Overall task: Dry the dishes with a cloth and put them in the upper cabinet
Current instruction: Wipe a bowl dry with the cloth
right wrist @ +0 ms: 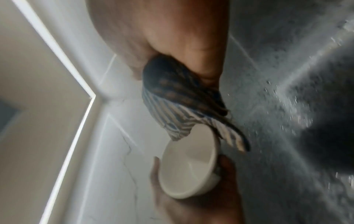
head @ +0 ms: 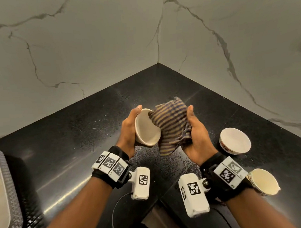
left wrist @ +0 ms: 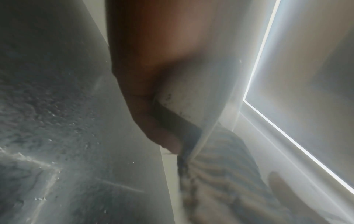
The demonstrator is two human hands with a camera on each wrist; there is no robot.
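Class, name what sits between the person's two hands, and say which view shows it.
In the head view, the tilted bowl in the left hand and the striped cloth gripped by the right hand.

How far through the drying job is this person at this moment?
Done: nothing shows as put away; no cabinet is in view. In hand: the left hand grips a bowl tilted on its side, while the right hand holds the striped cloth at its rim. Left: two more bowls, one beside the right hand and one nearer, sit on the black counter.
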